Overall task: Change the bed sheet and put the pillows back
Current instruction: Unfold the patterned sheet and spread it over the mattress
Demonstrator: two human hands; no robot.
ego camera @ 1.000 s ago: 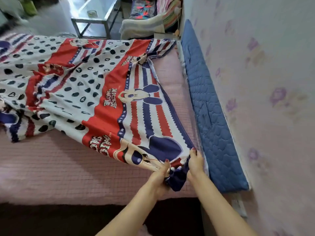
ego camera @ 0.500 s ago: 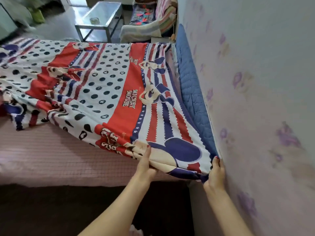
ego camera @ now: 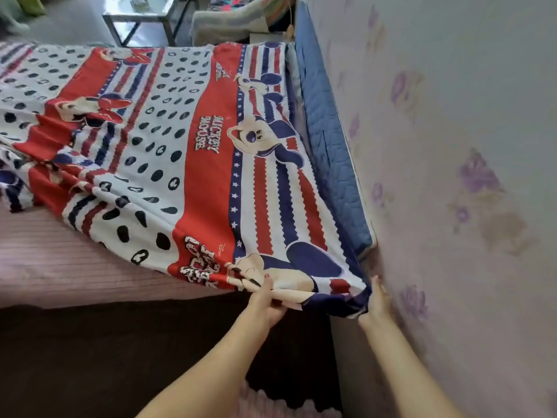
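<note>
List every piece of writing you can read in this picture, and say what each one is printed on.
"MICKEY MOUSE": on the red band of the bed sheet, mid-bed, lying sideways.
"Disney": small gold script on the same red band near the left hand; only just legible.
Large white lettering at the sheet's near edge: folded, not readable.
Small wording at the red band's far end: too blurred to read.

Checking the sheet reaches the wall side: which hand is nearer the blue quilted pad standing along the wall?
Right. The right hand grips the patterned sheet's corner just below the blue quilted pad; the left hand holds the hem farther away.
</note>
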